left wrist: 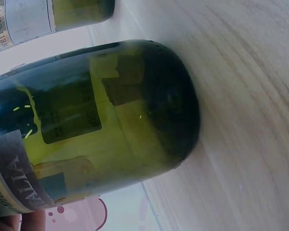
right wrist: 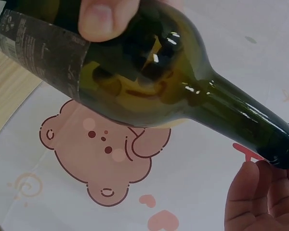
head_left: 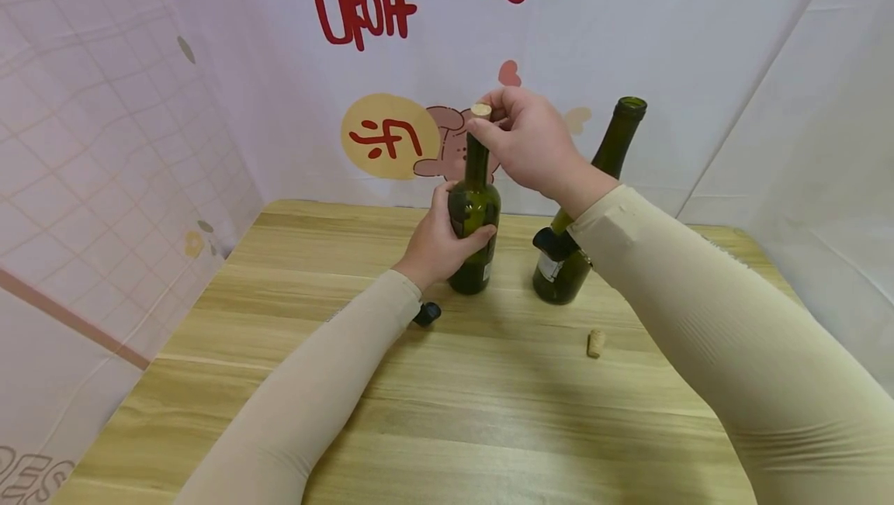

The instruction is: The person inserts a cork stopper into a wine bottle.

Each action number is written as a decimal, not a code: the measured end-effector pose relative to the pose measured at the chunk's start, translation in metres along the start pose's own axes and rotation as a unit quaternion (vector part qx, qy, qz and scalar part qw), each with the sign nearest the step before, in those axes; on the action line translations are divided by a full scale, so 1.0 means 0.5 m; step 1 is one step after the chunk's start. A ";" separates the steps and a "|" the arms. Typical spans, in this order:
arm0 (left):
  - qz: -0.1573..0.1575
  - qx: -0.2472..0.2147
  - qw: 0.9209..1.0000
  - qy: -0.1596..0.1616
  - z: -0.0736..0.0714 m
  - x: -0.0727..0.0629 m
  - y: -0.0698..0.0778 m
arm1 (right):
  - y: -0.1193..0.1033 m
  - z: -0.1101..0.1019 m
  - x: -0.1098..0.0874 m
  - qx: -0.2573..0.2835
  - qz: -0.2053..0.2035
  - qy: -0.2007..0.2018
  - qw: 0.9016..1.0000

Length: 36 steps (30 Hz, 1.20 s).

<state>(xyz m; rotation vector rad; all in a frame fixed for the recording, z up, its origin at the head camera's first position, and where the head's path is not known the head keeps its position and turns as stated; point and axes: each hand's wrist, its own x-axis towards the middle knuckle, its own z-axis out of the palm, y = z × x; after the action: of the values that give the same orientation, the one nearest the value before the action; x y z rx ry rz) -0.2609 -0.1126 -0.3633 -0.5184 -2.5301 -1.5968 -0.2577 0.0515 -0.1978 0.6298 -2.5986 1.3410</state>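
Note:
My left hand [head_left: 440, 245] grips the body of a green glass wine bottle [head_left: 478, 209] that stands upright on the table. The left wrist view shows the bottle's base on the wood and part of its dark label. A pale cork [head_left: 481, 110] sits at the bottle's mouth, its flat top showing. Thumb and fingers of my right hand [head_left: 534, 140] pinch around this cork and the lip. In the right wrist view the right fingertips [right wrist: 250, 175] are right at the lip, and the left thumb [right wrist: 98, 24] lies across the glass.
A second green bottle [head_left: 615, 136], with an uncovered mouth, stands behind my right forearm. One loose cork [head_left: 595, 343] is on the wooden table [head_left: 475, 404], right of the middle. A printed cloth [head_left: 279, 86] hangs just behind the table's far edge.

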 end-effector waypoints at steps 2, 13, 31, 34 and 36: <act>-0.002 0.000 1.000 0.000 0.001 0.001 0.000 | 0.000 -0.001 0.000 -0.001 0.002 -0.002 1.000; 0.002 -0.001 1.000 0.001 0.002 0.005 -0.004 | 0.000 -0.004 0.002 0.001 0.014 -0.003 1.000; -0.006 -0.007 1.000 0.001 0.003 0.005 -0.004 | 0.002 0.000 0.001 0.005 0.014 0.002 1.000; -0.009 -0.008 1.000 0.002 0.004 0.005 -0.004 | 0.003 0.000 0.001 0.003 0.016 0.000 1.000; -0.010 -0.008 1.000 0.003 0.004 0.005 -0.004 | 0.003 0.000 0.001 0.003 0.017 0.000 1.000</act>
<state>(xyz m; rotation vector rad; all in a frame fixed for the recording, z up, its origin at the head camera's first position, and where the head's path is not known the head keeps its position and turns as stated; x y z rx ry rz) -0.2638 -0.1108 -0.3653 -0.4908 -2.5284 -1.6242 -0.2588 0.0523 -0.1989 0.5885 -2.6172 1.3594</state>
